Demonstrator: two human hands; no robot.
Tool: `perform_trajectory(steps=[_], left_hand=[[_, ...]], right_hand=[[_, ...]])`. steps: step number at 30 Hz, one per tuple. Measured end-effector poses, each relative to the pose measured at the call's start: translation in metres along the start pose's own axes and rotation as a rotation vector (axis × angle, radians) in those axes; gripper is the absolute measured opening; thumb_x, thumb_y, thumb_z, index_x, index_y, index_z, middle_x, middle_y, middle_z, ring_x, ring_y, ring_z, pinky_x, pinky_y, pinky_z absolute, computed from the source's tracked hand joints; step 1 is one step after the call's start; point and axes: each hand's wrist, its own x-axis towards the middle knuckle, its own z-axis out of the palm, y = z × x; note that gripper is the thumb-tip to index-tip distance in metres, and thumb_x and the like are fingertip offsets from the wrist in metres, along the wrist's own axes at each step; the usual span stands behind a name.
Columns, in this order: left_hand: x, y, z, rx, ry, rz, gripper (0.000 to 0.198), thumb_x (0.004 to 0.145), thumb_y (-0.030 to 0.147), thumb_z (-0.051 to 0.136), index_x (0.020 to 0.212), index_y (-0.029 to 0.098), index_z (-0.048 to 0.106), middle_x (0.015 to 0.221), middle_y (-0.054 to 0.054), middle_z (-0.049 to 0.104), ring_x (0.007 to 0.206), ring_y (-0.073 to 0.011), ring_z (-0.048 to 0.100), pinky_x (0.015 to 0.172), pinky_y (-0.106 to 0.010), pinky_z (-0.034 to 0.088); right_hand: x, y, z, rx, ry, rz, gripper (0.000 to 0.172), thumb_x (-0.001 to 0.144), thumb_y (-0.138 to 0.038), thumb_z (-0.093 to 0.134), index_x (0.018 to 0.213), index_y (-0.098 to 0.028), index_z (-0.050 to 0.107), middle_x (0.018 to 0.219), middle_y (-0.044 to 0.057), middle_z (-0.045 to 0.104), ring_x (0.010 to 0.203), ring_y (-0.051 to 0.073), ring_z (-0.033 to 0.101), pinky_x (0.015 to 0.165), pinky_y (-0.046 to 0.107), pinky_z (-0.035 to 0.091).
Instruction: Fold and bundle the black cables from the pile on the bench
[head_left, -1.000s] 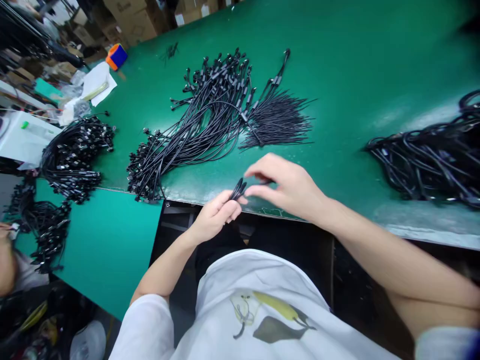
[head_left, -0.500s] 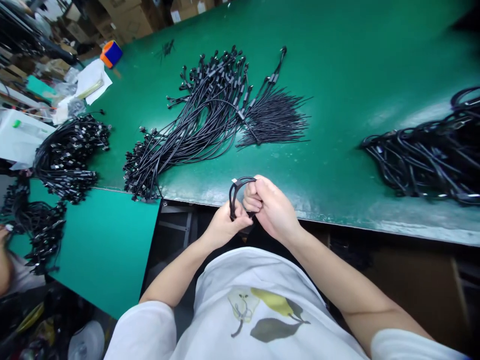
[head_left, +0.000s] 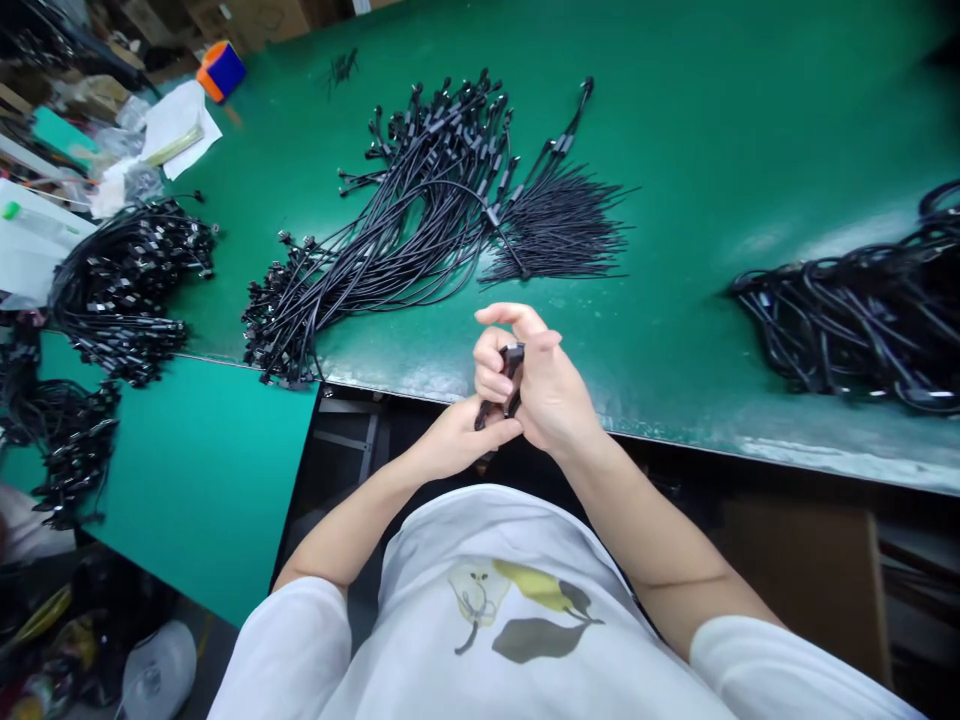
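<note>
Both hands meet at the near edge of the green table [head_left: 675,150]. My left hand [head_left: 457,440] pinches the lower end of a folded black cable [head_left: 512,385]. My right hand [head_left: 536,385] is curled around the cable's upper part, its index finger raised above it. A fanned heap of black cables with connectors [head_left: 405,230] lies on the table just beyond my hands, with a spray of thin black ties [head_left: 562,225] at its right side.
A tangled pile of black cables [head_left: 862,320] lies at the right. More cable bundles [head_left: 120,280] sit at the left, above a lower green table [head_left: 210,470]. Papers [head_left: 176,125] and an orange-blue object [head_left: 220,70] are far left.
My hands pulled back from the table edge and came together. The cable went from a wide loop to a tight fold gripped between both hands.
</note>
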Motion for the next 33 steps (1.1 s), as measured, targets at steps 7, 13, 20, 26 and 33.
perform_trajectory(steps=[7, 13, 20, 26, 33], left_hand=[[0.002, -0.007, 0.004, -0.340, -0.003, 0.069, 0.068, 0.075, 0.083, 0.049, 0.078, 0.016, 0.062, 0.079, -0.007, 0.061, 0.081, -0.0186, 0.057, 0.083, -0.033, 0.046], [0.003, -0.005, 0.011, -0.890, -0.220, -0.175, 0.046, 0.083, 0.062, 0.061, 0.089, 0.016, 0.062, 0.070, -0.002, 0.051, 0.059, -0.0118, 0.046, 0.060, -0.027, 0.041], [0.010, 0.005, 0.010, -1.039, -0.232, -0.306, 0.032, 0.083, 0.046, 0.066, 0.088, 0.015, 0.061, 0.071, -0.001, 0.043, 0.063, -0.0119, 0.044, 0.059, -0.026, 0.041], [0.019, -0.001, 0.020, -0.800, -0.156, -0.239, 0.043, 0.076, 0.051, 0.077, 0.081, 0.017, 0.050, 0.062, 0.006, 0.036, 0.053, -0.0059, 0.035, 0.049, -0.017, 0.030], [0.034, -0.007, 0.022, -0.769, -0.073, -0.371, 0.050, 0.086, 0.063, 0.056, 0.073, 0.015, 0.050, 0.055, 0.008, 0.028, 0.047, -0.0049, 0.024, 0.044, -0.018, 0.022]], right_hand=[[0.011, 0.009, -0.011, -0.059, -0.043, 0.064, 0.049, 0.084, -0.068, 0.058, 0.079, -0.020, 0.046, 0.065, -0.006, 0.030, 0.048, 0.003, 0.027, 0.039, 0.016, 0.028], [0.019, 0.007, -0.019, -0.078, -0.050, 0.086, 0.051, 0.084, -0.069, 0.057, 0.077, -0.021, 0.042, 0.063, -0.007, 0.028, 0.046, 0.004, 0.025, 0.037, 0.017, 0.036], [0.023, 0.004, -0.024, 0.009, -0.059, 0.097, 0.051, 0.083, -0.068, 0.058, 0.076, -0.021, 0.041, 0.061, -0.008, 0.028, 0.044, 0.003, 0.022, 0.036, 0.018, 0.036], [0.029, 0.000, -0.034, 0.091, 0.030, 0.249, 0.040, 0.084, -0.051, 0.069, 0.082, -0.018, 0.047, 0.068, -0.007, 0.040, 0.045, 0.001, 0.030, 0.035, 0.012, 0.026], [0.036, -0.002, -0.044, 0.177, 0.122, 0.259, 0.044, 0.081, -0.057, 0.068, 0.076, -0.017, 0.048, 0.049, -0.013, 0.018, 0.039, 0.000, 0.009, 0.033, 0.013, 0.011]])
